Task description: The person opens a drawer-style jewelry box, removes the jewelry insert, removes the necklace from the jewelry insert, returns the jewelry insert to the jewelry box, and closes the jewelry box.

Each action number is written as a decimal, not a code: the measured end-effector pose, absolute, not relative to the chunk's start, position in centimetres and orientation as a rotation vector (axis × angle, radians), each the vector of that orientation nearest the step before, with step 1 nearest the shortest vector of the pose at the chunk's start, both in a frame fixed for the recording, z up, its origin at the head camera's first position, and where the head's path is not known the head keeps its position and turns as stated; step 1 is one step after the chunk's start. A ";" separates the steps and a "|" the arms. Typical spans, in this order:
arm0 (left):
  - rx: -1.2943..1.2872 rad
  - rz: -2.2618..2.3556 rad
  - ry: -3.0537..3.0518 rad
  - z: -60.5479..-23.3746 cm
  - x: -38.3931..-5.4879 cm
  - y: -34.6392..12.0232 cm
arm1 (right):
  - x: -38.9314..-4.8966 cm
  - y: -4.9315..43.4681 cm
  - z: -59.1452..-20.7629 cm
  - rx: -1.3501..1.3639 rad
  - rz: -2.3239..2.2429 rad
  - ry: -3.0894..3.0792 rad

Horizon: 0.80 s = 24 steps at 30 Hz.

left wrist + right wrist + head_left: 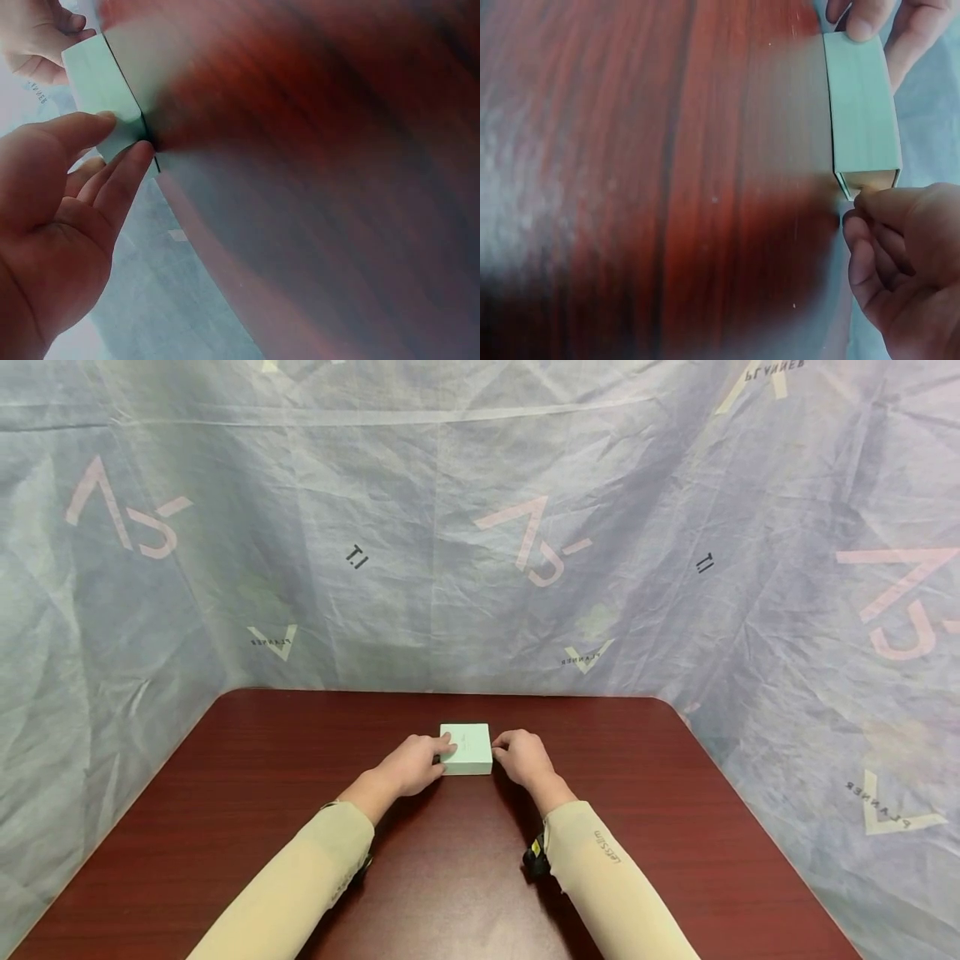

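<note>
A small pale green box [466, 748] lies flat on the table near its far edge. My left hand [412, 765] grips the box's left end, with fingers on the top and the thumb at the near side. At the right end is my right hand [525, 758], its fingers curled and their tips against the box. In the right wrist view the box [864, 105] shows an outer sleeve with a tan inner part at that end. The thumb and index finger of the right hand [911, 255] pinch there; what lies between their tips is hidden.
The dark red wood-grain table [465, 860] has rounded far corners. Grey printed cloth [435, 527] hangs behind it and along both sides. Both forearms wear pale yellow sleeves [300, 885], and a black strapped device [535, 858] is at the right wrist.
</note>
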<state>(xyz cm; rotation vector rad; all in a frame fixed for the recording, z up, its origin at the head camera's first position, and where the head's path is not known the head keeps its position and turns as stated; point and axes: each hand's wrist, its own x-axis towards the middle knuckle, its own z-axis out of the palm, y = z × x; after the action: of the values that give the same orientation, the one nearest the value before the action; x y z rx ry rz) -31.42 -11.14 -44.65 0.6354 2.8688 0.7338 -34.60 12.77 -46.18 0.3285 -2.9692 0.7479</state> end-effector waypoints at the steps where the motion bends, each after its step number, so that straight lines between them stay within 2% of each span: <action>1: 0.635 0.742 2.866 -44.6 -31.4 -11.1 | -34.6 12.7 -46.2 0.317 0.755 -2.969; 24: 0.616 0.755 2.857 -44.6 -31.7 -11.2 | -34.9 12.6 -46.4 0.218 0.853 -2.958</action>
<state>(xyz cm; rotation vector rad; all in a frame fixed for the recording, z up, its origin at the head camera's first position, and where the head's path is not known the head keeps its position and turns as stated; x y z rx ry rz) -31.72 -11.17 -44.63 0.6157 2.8568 0.7551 -34.93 12.56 -46.44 0.2178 -2.9584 0.8529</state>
